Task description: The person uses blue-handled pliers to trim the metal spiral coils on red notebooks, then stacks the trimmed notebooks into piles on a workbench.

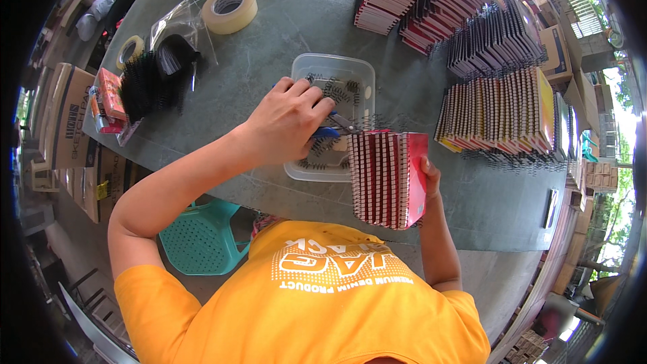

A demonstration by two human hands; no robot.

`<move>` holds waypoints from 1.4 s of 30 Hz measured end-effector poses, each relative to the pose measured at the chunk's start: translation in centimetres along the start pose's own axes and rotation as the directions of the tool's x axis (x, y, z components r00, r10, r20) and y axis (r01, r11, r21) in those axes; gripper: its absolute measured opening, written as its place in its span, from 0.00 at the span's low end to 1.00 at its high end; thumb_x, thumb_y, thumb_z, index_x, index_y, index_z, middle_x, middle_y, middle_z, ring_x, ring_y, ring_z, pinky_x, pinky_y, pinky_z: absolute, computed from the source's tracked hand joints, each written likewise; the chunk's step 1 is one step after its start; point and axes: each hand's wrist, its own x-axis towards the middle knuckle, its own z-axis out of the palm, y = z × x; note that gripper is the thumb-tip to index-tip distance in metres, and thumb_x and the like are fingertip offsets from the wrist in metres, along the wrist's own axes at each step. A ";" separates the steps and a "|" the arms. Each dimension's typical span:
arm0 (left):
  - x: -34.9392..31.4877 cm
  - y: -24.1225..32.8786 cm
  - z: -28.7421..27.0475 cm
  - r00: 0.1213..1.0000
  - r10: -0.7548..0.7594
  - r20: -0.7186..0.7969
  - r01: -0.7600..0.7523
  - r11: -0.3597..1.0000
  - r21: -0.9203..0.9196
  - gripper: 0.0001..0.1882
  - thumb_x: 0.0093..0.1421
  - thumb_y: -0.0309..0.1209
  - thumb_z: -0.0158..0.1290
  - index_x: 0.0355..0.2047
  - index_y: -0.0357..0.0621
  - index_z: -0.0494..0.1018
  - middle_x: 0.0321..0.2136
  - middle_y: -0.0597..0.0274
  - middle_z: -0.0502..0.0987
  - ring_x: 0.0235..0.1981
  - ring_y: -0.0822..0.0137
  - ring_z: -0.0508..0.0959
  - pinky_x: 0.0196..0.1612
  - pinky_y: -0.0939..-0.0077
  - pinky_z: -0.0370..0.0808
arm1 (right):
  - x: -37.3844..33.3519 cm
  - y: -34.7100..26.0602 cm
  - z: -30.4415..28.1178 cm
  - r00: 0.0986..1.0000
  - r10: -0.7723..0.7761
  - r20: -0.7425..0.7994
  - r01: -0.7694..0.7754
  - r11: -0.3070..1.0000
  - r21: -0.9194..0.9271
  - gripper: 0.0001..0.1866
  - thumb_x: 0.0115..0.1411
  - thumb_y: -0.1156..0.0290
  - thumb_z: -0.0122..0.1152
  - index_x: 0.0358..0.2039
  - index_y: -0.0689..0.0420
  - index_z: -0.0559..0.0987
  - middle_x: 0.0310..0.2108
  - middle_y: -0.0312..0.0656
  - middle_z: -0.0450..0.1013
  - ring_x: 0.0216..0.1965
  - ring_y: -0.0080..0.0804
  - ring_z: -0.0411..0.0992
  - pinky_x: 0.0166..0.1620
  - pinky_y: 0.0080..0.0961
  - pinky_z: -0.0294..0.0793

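My left hand (pixel 291 121) is closed around blue-handled cutting pliers (pixel 327 133). Their metal jaws reach the upper left corner of a stack of red spiral notebooks (pixel 381 178), where loose coil ends stick out. My right hand (pixel 431 176) grips that stack from its right side, thumb against the red cover; the other fingers are mostly hidden. The stack is held with its bound edges facing up. Under the left hand and pliers lies a clear plastic box (pixel 367 84), with cut bits of black coil (pixel 330 87) inside it. The notebooks overlap the box's lower right part.
More notebook stacks stand at the right: red (pixel 391 0), dark (pixel 495 40) and yellow (pixel 499 111). On the left lie a tape roll (pixel 229 9), black coils (pixel 145 84) and a red packet (pixel 112 94). A green stool (pixel 202 239) stands by the table's near edge.
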 end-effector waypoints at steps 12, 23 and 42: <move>-0.1 0.3 0.8 0.991 -0.032 0.127 0.034 0.999 -0.015 0.21 0.34 0.27 0.60 0.32 0.40 0.69 0.28 0.58 0.70 0.33 0.59 0.72 0.38 0.67 0.67 | -0.1 -0.1 1.6 0.999 0.036 0.004 -0.036 0.999 -0.037 0.32 0.47 0.59 0.62 0.49 0.65 0.66 0.42 0.50 0.71 0.41 0.41 0.72 0.46 0.37 0.72; 0.0 0.3 0.6 0.982 -0.027 0.185 0.029 1.000 -0.008 0.21 0.35 0.27 0.59 0.33 0.41 0.69 0.28 0.58 0.70 0.33 0.58 0.72 0.38 0.67 0.68 | -0.1 -0.2 1.5 0.995 0.049 -0.087 -0.058 0.993 -0.104 0.32 0.46 0.57 0.63 0.48 0.63 0.67 0.42 0.48 0.71 0.41 0.39 0.72 0.46 0.35 0.72; 0.3 0.8 0.8 0.979 -0.068 0.192 0.081 0.995 -0.061 0.21 0.35 0.27 0.59 0.33 0.41 0.69 0.29 0.61 0.70 0.37 0.61 0.71 0.43 0.65 0.65 | -0.2 0.0 0.2 0.990 0.076 -0.119 -0.087 0.993 -0.085 0.32 0.45 0.58 0.63 0.48 0.63 0.67 0.41 0.48 0.72 0.40 0.38 0.72 0.46 0.34 0.71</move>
